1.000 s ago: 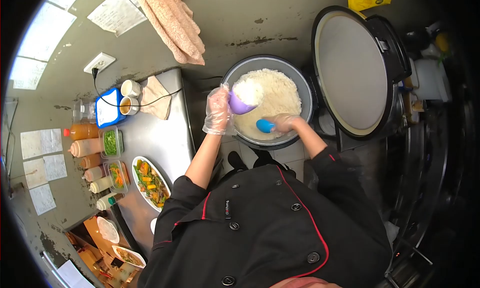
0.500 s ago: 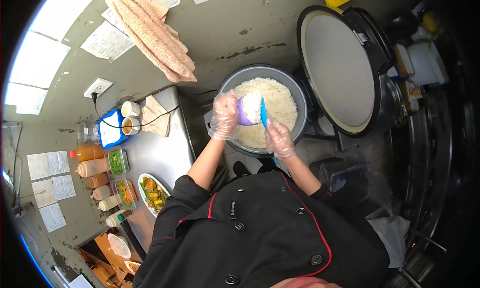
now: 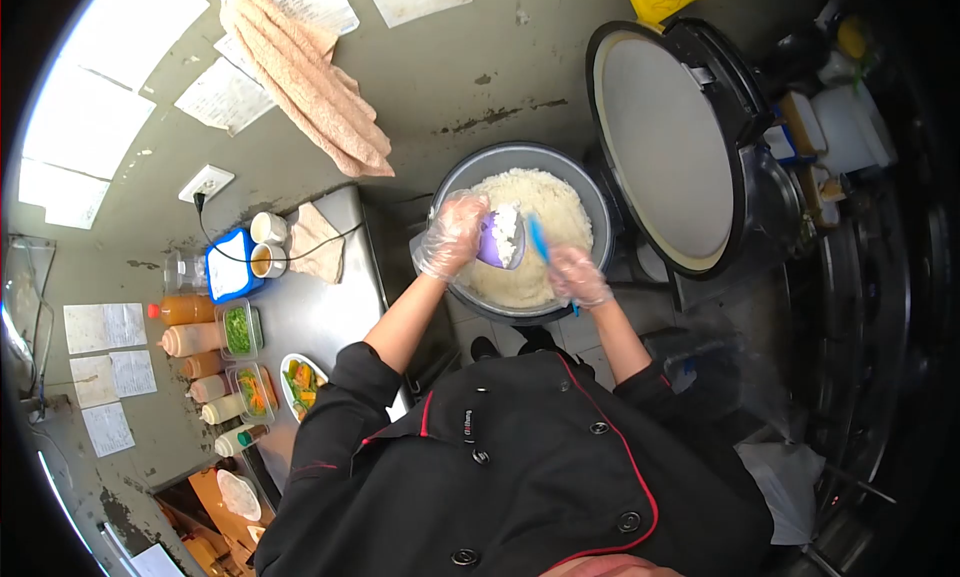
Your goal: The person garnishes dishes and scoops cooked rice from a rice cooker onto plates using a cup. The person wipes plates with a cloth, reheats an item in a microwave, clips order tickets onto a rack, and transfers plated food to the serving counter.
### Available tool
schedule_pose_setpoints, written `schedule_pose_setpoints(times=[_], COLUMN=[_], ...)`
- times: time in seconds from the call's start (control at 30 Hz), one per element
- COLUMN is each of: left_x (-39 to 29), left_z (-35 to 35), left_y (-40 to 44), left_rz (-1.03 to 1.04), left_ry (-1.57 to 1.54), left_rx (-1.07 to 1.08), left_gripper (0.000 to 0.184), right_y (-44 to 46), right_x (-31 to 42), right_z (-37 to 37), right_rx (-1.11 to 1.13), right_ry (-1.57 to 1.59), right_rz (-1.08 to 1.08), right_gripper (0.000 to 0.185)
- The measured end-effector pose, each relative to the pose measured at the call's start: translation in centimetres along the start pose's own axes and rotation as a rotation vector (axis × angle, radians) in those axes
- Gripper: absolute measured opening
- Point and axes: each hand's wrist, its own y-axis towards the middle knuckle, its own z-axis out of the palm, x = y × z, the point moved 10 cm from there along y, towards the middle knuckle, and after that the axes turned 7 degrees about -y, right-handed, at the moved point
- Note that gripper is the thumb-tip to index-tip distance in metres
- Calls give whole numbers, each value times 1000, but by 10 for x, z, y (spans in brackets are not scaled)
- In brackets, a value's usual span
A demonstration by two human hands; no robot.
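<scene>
My left hand (image 3: 454, 237), in a clear plastic glove, is closed around a small purple bowl (image 3: 489, 245) with white rice (image 3: 508, 233) in it. The bowl is tilted over the big rice cooker pot (image 3: 600, 217), which holds a large mass of cooked rice (image 3: 550, 202). My right hand (image 3: 578, 276), gloved the same way, grips a blue rice paddle (image 3: 538, 239) by its handle. Its blade is blurred and stands just right of the bowl, apart from it.
The cooker's round lid (image 3: 665, 147) stands open at the right. To the left, a steel counter (image 3: 340, 312) carries a white dish of cut vegetables (image 3: 300, 382), sauce bottles (image 3: 190, 339), tubs of greens (image 3: 240, 329) and cups (image 3: 267, 260). A peach towel (image 3: 310, 87) hangs on the wall.
The blue paddle has drawn away to the right from the purple bowl, and my right hand has moved slightly right and down. The rice in the bowl looks less heaped.
</scene>
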Motion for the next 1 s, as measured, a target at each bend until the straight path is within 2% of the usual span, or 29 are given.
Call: schedule_pose_setpoints(times=[0.03, 0.1, 0.17, 0.2, 0.23, 0.27, 0.33, 0.37, 0.4, 0.5, 0.6, 0.7, 0.73, 0.8, 0.83, 0.87, 0.9, 0.93, 0.97, 1.0], left_x=[4, 4, 3, 2, 2, 2, 5, 2, 2, 12, 29, 39, 48, 67, 69, 70, 72, 89, 89, 88], left_z=[-3, -8, 1, 7, 14, 19, 24, 25, 26, 36, 44, 36, 34, 27, 20, 12, 5, 10, 8, 6], left_y=[4, 10, 12, 16, 18, 22, 19, 20, 19, 8, 7, 7, 1, -11, -14, -16, -20, -36, -39, -41], left_rz=[-1, -15, 0, -19, -40, -82, -230, -305, -226, -345, -360, -378, -446, -581, -585, -590, -597, -755, -759, -761], left_ry=[-12, -48, -91, -142, -190, -299, -340, -363, -315, -182, -127, -120, -190, -328, -307, -286, -265, -432, -418, -405], left_rx=[-12, -30, 30, 96, 160, 183, 219, 233, 179, 315, 331, 189, 152, 72, 28, -18, -62, -122, -136, -149], left_gripper=[10, 11, 10, 13, 16, 28, 31, 33, 38, 23, 29, 40, 40, 41, 41, 41, 41, 40, 39, 39], right_y=[-6, -9, 1, 8, 13, 17, 22, 26, 30, 29, 19, 7, 3, -3, -5, 10, 2, -10, -21, -16], right_x=[14, 10, -17, -19, -16, -9, 9, 15, 19, 35, 61, 88, 95, 108, 112, 103, 118, 132, 141, 128], right_z=[-8, -22, -29, -15, -12, -4, 8, 3, -2, -3, 11, 29, 33, 27, 23, -3, 3, 9, 12, 21], right_rx=[-48, -162, -291, -162, -167, -169, -162, -202, -242, -308, -319, -204, -143, -175, -190, -231, -290, -347, -402, -252], right_ry=[149, 201, 11, 53, 66, 80, 71, -31, -134, -404, -679, -896, -957, -1190, -1308, -1226, -1100, -972, -843, -957], right_rz=[-79, -62, 121, 136, 93, 52, -82, -165, -247, -400, -605, -803, -857, -929, -965, -727, -735, -738, -735, -621], right_gripper=[15, 19, 22, 22, 22, 22, 15, 13, 11, 10, 16, 20, 20, 18, 16, 27, 32, 37, 42, 51])
